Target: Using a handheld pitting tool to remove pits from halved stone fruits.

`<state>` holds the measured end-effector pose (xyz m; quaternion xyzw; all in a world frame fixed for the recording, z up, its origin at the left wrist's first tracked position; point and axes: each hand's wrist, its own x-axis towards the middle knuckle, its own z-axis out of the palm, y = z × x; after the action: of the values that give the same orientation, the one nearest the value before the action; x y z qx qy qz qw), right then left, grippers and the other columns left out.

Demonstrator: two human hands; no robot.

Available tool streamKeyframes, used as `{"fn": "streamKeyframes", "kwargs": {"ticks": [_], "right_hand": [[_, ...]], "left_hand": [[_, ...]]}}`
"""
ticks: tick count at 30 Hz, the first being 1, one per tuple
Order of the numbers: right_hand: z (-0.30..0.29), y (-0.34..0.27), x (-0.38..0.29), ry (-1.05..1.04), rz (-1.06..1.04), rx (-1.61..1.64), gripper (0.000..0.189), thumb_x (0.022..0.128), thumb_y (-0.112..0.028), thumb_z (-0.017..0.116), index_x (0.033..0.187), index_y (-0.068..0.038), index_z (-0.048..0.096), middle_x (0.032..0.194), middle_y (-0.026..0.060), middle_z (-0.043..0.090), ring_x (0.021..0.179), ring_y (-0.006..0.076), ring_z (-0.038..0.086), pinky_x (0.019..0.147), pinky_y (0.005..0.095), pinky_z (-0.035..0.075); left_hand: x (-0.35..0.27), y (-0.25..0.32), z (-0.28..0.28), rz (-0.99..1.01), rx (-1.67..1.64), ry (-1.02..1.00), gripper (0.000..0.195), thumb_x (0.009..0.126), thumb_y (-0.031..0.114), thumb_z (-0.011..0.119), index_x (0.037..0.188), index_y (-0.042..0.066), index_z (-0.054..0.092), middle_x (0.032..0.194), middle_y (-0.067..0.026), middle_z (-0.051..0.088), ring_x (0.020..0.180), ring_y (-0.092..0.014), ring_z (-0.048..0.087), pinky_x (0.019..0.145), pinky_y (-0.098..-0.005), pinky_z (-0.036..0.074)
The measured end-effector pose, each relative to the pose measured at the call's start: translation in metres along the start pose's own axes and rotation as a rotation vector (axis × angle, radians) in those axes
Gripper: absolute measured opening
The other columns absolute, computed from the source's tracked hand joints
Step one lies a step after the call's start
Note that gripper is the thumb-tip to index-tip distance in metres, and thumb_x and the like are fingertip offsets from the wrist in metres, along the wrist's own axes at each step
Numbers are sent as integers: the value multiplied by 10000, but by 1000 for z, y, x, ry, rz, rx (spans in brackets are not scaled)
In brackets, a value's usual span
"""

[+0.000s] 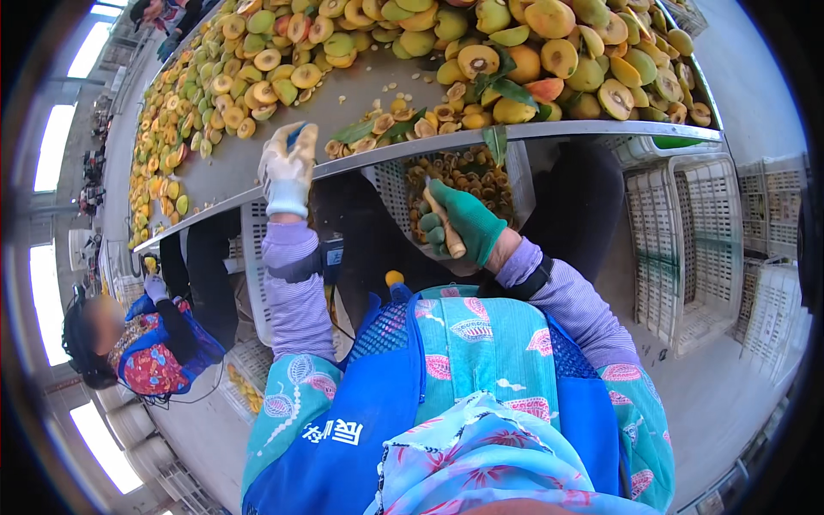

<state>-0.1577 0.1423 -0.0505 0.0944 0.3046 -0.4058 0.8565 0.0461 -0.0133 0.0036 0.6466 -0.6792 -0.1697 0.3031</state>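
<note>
My left hand [288, 168], in a whitish glove with blue showing at the fingers, is at the near edge of a metal-rimmed work table [232, 151]. Its fingers are apart, and I see nothing held in them. My right hand [468, 222], in a green knitted glove, grips a wooden-handled tool [445, 222]. The tool's small metal tip points away from me and is partly hard to make out. Below that hand, a white plastic crate [520, 177] between my legs holds brown-yellow pit pieces [460, 170]. Halved yellow stone fruit [306, 76] lie spread across the table.
Whole and cut fruit [550, 58] with green leaves are heaped at the right. Pit scraps [425, 122] line the near rim. Stacked white crates [685, 251] stand right. A seated co-worker [154, 341] is on the left; another person [158, 16] is at the far left.
</note>
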Motion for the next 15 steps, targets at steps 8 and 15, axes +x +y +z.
{"fn": "streamKeyframes", "kwargs": {"ticks": [8,15], "right_hand": [[-2,-47,-27,362,-767,-348,375,909,-457,483,852,-93,552,621,6,510,453,89,440,399,225,359],[14,-65,-22,488,-1337,-1276,323,927,-336,482,879,-19,522,640,170,573,559,349,580,506,431,440]], "left_hand": [[18,170,160,549,491,-451,477,729,323,670,1151,146,534,1222,-207,498,1049,-361,534,909,-418,438],[4,106,93,69,-677,-574,345,786,121,657,1085,-3,540,950,-111,653,819,-192,631,759,-305,510]]}}
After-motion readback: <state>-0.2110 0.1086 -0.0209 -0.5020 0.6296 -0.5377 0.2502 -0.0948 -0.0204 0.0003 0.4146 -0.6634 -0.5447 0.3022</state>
